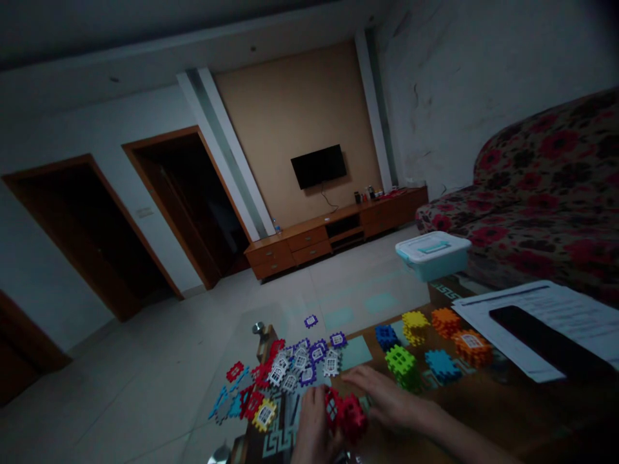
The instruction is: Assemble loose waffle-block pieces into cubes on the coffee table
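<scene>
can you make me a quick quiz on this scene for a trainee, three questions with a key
1. What colour are the pieces between the left hand and the right hand?
2. True or false: the plastic box near the flowered sofa has its lid on.
3. What lies on the papers?
A) a green stack
B) a black phone
C) a yellow stack

Key:
1. Red
2. True
3. B
</scene>
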`<action>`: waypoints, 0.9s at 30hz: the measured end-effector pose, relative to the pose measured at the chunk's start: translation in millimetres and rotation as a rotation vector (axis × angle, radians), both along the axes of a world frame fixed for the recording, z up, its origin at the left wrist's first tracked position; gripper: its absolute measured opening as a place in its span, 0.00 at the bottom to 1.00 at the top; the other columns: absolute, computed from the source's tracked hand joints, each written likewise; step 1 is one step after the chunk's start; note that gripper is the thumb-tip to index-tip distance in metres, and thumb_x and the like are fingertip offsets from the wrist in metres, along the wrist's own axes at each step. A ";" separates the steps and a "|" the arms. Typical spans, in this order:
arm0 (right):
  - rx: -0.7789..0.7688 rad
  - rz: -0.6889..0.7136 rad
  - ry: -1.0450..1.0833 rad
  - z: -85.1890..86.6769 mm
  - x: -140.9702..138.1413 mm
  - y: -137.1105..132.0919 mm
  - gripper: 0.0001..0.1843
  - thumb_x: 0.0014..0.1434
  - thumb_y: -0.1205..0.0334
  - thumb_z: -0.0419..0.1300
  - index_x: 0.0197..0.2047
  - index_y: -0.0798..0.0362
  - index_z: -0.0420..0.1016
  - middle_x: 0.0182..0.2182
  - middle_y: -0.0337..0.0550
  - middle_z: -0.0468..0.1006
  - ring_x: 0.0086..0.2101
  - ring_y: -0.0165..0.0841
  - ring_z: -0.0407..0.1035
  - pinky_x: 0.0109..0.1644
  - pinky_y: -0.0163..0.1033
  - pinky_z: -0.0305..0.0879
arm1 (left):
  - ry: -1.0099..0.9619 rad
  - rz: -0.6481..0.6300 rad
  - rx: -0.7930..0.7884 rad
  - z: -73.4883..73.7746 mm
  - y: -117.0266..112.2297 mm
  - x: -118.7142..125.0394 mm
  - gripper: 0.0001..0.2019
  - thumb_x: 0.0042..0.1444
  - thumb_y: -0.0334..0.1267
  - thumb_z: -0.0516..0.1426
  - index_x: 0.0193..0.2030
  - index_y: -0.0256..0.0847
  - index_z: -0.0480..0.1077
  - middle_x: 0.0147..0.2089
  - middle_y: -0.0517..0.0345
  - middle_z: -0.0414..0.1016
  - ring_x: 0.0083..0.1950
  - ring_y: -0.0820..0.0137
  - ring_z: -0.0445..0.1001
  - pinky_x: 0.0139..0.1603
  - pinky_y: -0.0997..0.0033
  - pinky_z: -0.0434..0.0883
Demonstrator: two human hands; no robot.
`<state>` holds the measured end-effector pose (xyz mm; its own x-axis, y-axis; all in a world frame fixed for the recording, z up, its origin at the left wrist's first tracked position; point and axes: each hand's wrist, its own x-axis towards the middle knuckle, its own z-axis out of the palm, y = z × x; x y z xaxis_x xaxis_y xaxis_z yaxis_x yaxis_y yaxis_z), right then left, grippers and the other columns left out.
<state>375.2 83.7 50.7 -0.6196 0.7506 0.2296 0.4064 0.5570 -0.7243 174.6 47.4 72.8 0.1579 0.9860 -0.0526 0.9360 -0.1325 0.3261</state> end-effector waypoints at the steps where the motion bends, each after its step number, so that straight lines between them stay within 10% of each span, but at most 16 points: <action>1: -0.002 -0.035 0.046 -5.3 4.3 -3.4 0.43 0.42 0.79 0.52 0.63 0.49 0.61 0.58 0.48 0.67 0.58 0.36 0.59 0.63 0.43 0.54 | -0.016 -0.040 -0.012 5.0 2.2 7.6 0.26 0.44 0.28 0.54 0.54 0.33 0.64 0.53 0.45 0.67 0.55 0.61 0.64 0.57 0.68 0.60; 8: -0.064 -0.345 0.153 -50.3 14.5 -26.3 0.30 0.52 0.73 0.50 0.59 0.49 0.66 0.57 0.49 0.69 0.58 0.39 0.62 0.63 0.46 0.57 | 0.131 -0.092 -0.125 3.5 17.6 32.2 0.23 0.45 0.40 0.57 0.51 0.41 0.68 0.55 0.47 0.67 0.56 0.57 0.64 0.54 0.63 0.59; 15: -0.079 -0.367 0.254 -29.8 17.7 -35.9 0.23 0.56 0.72 0.48 0.52 0.51 0.72 0.46 0.50 0.75 0.48 0.38 0.69 0.54 0.42 0.64 | 0.234 0.002 -0.228 2.9 20.2 43.9 0.47 0.38 0.32 0.58 0.69 0.41 0.48 0.67 0.43 0.56 0.66 0.52 0.54 0.61 0.53 0.55; 27: -0.091 -0.352 0.247 -29.6 15.5 -38.1 0.20 0.56 0.72 0.48 0.46 0.47 0.74 0.42 0.45 0.77 0.43 0.36 0.71 0.49 0.38 0.66 | 0.110 -0.017 -0.214 -46.6 29.1 40.3 0.40 0.49 0.27 0.53 0.69 0.34 0.44 0.57 0.43 0.67 0.58 0.63 0.64 0.55 0.71 0.61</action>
<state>390.7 45.7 21.2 -0.2576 0.9302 0.2615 0.3683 0.3447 -0.8634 214.9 76.5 26.1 0.1565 0.9479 -0.2775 0.9657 -0.0879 0.2442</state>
